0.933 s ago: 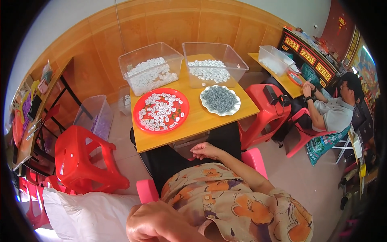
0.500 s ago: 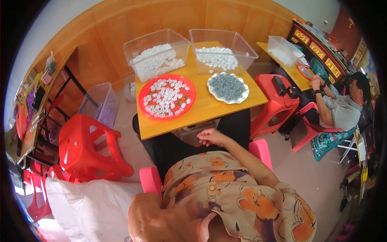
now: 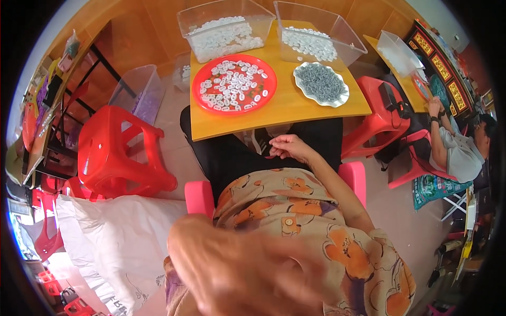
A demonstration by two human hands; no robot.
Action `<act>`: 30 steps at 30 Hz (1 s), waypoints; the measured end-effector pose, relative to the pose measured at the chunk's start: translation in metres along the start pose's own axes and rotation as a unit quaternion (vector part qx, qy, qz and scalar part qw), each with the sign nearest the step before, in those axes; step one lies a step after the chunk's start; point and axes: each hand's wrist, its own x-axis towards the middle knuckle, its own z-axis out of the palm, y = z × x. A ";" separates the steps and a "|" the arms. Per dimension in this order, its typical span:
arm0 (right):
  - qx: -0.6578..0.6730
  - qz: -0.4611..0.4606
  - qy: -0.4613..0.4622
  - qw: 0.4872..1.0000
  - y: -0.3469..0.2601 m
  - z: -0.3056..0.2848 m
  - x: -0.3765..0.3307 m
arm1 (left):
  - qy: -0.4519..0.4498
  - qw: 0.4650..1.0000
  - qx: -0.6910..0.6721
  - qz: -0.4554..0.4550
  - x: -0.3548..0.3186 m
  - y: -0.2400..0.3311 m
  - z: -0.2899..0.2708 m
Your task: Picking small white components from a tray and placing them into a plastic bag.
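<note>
My right hand [image 3: 290, 147] rests over my lap, just below the table's near edge, fingers loosely curled with nothing visible in them. My left hand [image 3: 247, 263] is large and smeared by motion in front of my flowered shirt, so its fingers are unclear. On the yellow table [image 3: 253, 118] lies a red round tray [image 3: 199, 94] with many small white oval pieces [image 3: 234, 79] spread over it. To its right is a white wavy-rimmed dish [image 3: 345, 96] heaped with small grey pieces [image 3: 322, 82], too small to name.
Two clear plastic bins [image 3: 191, 48] of white pieces stand at the table's far side. Red stools [image 3: 100, 152] flank the table, the right one bearing a black object [image 3: 390, 97]. A white sack [image 3: 121, 237] lies at left. Another person [image 3: 464, 147] sits working at right.
The table and its contents sit higher in the picture, as my view has tilted down. My left hand has come up blurred before my chest. My right hand stays over my lap.
</note>
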 end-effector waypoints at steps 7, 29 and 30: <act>-0.010 0.014 -0.026 1.000 0.003 0.001 0.006 | 0.294 0.774 0.333 -0.451 -0.052 -0.097 -0.072; 0.016 0.008 0.000 1.000 0.019 -0.024 0.021 | 0.055 0.606 0.625 -0.488 -0.232 -0.221 -0.082; 0.018 0.009 0.001 1.000 0.020 -0.024 0.020 | 0.062 0.597 0.623 -0.502 -0.233 -0.222 -0.082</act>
